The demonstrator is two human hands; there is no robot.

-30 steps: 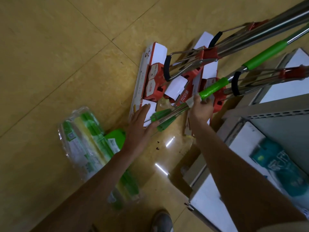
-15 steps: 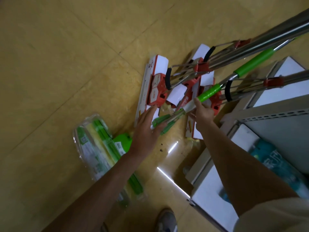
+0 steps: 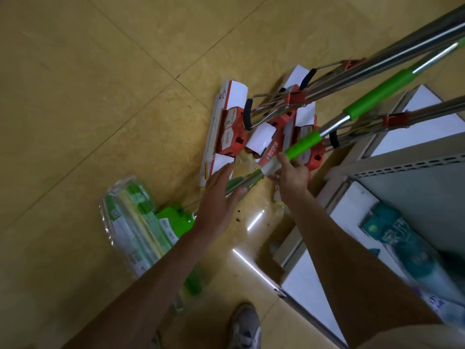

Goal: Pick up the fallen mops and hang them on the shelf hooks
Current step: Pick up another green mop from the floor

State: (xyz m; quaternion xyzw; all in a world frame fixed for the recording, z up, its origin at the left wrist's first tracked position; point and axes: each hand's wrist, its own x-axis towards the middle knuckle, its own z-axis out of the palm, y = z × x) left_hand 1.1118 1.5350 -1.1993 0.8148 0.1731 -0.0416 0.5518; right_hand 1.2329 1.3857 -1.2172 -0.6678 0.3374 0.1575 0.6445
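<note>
Gripping one green mop [image 3: 303, 144]: two hands [image 3: 293, 176].

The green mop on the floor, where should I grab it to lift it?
Grip the green mop on its green sleeve, coming from above. The pole slants up off the floor there, clear of the red mops.

Right hand [image 3: 293, 176] grips green mop [image 3: 303, 147]; left hand [image 3: 219, 197] touches it.
</note>
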